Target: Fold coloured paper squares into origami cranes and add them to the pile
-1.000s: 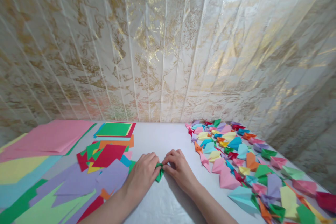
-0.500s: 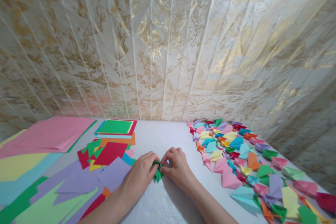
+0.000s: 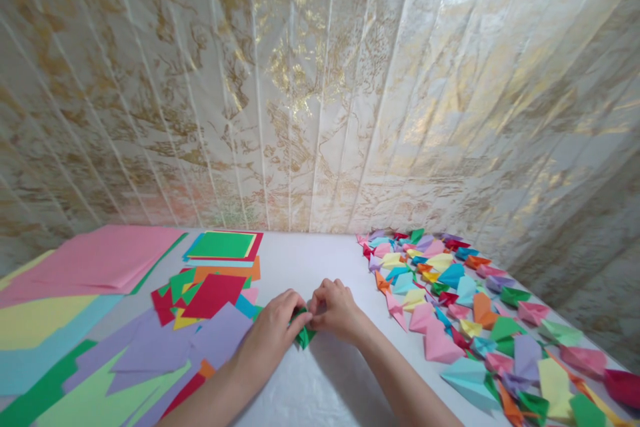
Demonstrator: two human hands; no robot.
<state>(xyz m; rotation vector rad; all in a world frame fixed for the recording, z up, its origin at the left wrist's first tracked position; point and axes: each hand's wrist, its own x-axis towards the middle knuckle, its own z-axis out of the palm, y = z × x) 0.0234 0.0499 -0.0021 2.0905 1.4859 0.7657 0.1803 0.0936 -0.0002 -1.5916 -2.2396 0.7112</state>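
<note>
"Now, front and centre on the white desk [image 3: 310,263], there's the green folded paper [image 3: 304,337], low between both hands!"

"And the left hand [image 3: 275,325] has it pinched, thumb against fingers, the back of that hand covering part of the paper."

"Opposite, the right hand [image 3: 337,308] pinches its upper right edge between thumb and forefinger, other fingers curled in. Exactly what those tips grip is tough to make out."

"Out left, pink sheets [image 3: 110,257] lie over yellow sheets [image 3: 45,320], which the frame cuts off. Nearer, a red piece [image 3: 215,295] tops some mixed scraps, and purple sheets [image 3: 223,337] run partly hidden under the left forearm."

"A green-topped stack [image 3: 223,245] sits squared up near the far edge."

"Over right, what a crowd! Folded paper pieces [image 3: 443,343] overlap in many colours, the farthest too small to separate, the nearest sliced off at the bottom."

"And behind it all, the gold-patterned curtain [image 3: 310,80], its top out of frame!"
</note>
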